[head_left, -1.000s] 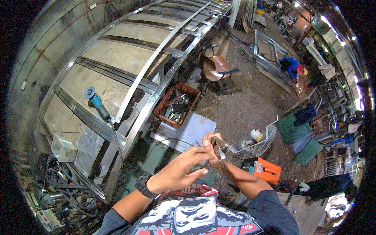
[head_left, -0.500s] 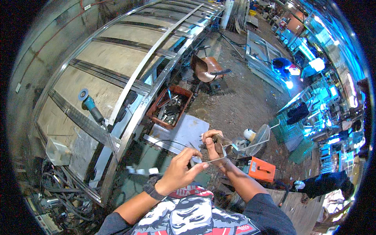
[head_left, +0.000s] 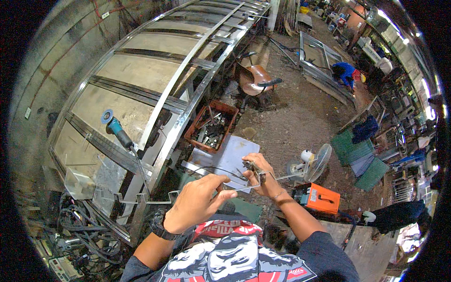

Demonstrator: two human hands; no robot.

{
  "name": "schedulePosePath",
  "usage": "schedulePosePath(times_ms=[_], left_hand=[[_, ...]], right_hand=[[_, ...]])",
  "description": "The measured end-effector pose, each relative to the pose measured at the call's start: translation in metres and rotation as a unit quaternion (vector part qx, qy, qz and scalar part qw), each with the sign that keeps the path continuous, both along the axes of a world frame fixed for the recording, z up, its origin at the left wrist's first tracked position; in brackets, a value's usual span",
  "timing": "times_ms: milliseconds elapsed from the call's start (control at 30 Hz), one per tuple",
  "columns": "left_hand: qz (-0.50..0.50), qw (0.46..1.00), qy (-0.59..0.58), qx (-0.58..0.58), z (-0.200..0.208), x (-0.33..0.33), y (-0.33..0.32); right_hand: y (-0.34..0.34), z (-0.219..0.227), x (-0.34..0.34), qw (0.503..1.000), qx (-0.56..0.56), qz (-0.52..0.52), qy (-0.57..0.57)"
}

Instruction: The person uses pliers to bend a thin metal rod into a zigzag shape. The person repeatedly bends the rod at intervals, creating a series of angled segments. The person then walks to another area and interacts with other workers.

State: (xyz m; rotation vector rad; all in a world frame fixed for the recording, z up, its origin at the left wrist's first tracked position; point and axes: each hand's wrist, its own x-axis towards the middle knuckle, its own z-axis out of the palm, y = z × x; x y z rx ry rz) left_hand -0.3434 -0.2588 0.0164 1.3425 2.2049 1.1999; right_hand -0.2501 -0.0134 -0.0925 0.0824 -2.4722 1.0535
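Observation:
A thin metal strip (head_left: 157,202), bent into square steps, runs crosswise before my chest. My left hand (head_left: 195,202) is closed, with the strip between thumb and curled fingers. My right hand (head_left: 264,176) is closed round the strip near a right-angled bend. A small dark metal piece (head_left: 249,165) shows at its fingertips; its kind is mostly hidden by the fingers. The strip's left end reaches past my left wrist, and its right part sticks out beyond my right hand toward the fan (head_left: 319,164).
Left stands a large metal frame (head_left: 176,123) bearing an angle grinder (head_left: 117,131) and a clear plastic container (head_left: 79,183). Ahead are a reddish crate (head_left: 206,146) of metal bits and a brown chair (head_left: 256,79). An orange machine (head_left: 319,198) sits right. Farther off, a person in blue (head_left: 345,73) crouches.
The bright blue glare near the crouching person has gone. My view has shifted slightly, and my hands sit a little farther left with the strip. More of its bent left end shows.

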Motion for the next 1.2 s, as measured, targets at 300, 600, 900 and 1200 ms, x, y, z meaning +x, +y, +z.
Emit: schedulePosePath(times_ms=[300, 600, 900, 1200], left_hand=[[0.022, 1.0, -0.007, 0.008, -0.006, 0.003, -0.002], [0.054, 0.998, -0.001, 0.033, -0.005, 0.0, -0.011], [0.179, 0.979, 0.064, 0.071, -0.022, -0.012, 0.0], [0.185, 0.972, 0.1, 0.109, -0.022, -0.014, 0.008]], right_hand=[[-0.02, 0.005, 0.002, 0.998, -0.038, -0.052, -0.002], [-0.011, -0.018, 0.037, 0.933, -0.325, 0.015, -0.154], [-0.036, 0.067, 0.052, 0.675, -0.675, 0.154, -0.254], [-0.069, 0.099, 0.019, 0.573, -0.752, 0.213, -0.246]])
